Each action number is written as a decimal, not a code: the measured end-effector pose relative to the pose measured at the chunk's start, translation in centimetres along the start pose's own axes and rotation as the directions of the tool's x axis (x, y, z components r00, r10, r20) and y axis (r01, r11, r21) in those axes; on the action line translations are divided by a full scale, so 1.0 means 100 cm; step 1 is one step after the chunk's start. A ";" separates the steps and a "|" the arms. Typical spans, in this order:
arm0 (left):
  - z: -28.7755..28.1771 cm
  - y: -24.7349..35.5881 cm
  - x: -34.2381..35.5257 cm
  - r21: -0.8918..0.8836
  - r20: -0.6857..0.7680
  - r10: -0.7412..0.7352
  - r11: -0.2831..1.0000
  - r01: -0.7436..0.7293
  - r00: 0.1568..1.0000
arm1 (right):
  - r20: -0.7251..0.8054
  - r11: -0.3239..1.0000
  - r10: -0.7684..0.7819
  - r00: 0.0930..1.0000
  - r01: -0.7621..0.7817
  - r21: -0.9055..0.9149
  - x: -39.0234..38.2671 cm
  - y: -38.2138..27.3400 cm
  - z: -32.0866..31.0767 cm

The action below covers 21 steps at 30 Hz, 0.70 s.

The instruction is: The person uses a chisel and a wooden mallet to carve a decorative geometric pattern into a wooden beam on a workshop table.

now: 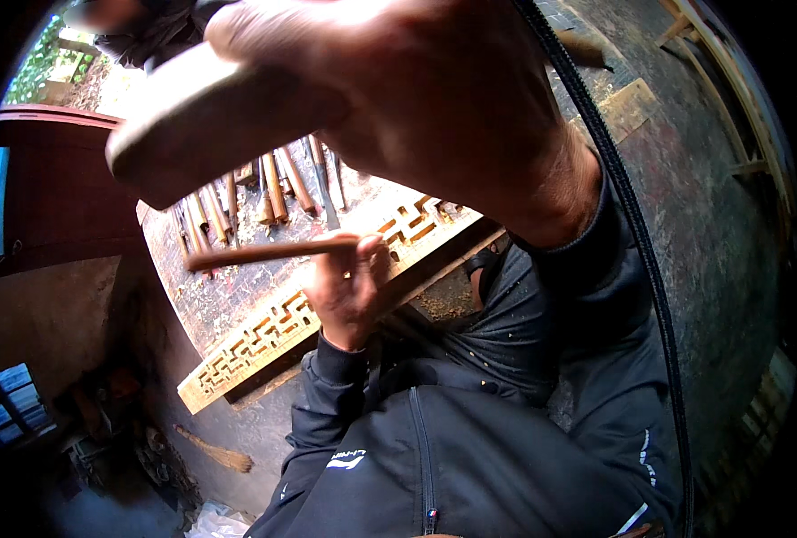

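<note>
Left hand (349,291) — fingers closed round slim brown wooden rod-like tool (264,254), long axis roughly crosswise, free end pointing left; other end too blurred to tell. Right hand (434,108) grips thick brown wooden block (219,125), raised above tool, nearer camera. Left hand nearer pale-yellow pierced wooden board (255,345), lying along workbench's (206,309) near edge. Wood-handled tools (277,193) farther back, shavings scattered. Straw broom (215,451) on floor — beyond near-left corner.

Black jacket (497,457), dark front zip (423,457), white printed marks (346,461), dark ribbed cuffs (340,358), bare hands (346,298), apparently dark grey trousers (511,336)
</note>
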<state>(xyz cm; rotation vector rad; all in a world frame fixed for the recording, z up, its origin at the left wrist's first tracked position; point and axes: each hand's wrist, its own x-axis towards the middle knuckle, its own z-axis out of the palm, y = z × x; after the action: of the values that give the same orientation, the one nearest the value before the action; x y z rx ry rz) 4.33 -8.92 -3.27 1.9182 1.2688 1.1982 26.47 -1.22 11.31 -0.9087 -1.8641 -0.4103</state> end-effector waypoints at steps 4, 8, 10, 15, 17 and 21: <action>0.005 -0.012 -0.009 -0.427 -0.111 -0.234 0.889 0.167 0.966 | -0.017 0.999 0.038 0.999 -0.038 -0.007 -0.012 0.003 0.007; 0.001 -0.006 -0.007 -0.369 -0.058 -0.256 0.903 0.218 0.965 | -0.022 0.998 0.060 0.998 -0.060 0.006 -0.020 0.002 0.014; 0.001 -0.007 -0.006 -0.293 -0.049 -0.219 0.936 0.195 0.975 | -0.027 0.998 0.064 0.998 -0.064 0.009 -0.020 0.001 0.013; -0.002 -0.001 -0.003 -0.321 -0.006 -0.252 0.917 0.237 0.968 | -0.035 0.997 0.070 0.997 -0.069 0.026 -0.022 0.002 0.018; -0.001 -0.001 -0.002 -0.346 0.001 -0.256 0.907 0.240 0.967 | -0.035 0.997 0.073 0.997 -0.072 0.022 -0.023 0.003 0.017; 0.000 -0.002 -0.003 -0.368 0.001 -0.262 0.897 0.244 0.965 | -0.040 0.997 0.075 0.996 -0.074 0.024 -0.023 0.002 0.018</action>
<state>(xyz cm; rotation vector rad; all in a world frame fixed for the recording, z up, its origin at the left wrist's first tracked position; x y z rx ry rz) 4.24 -9.11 -3.52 1.4166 1.1788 1.2469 26.03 -0.89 8.38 -0.9447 -1.7889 -0.3590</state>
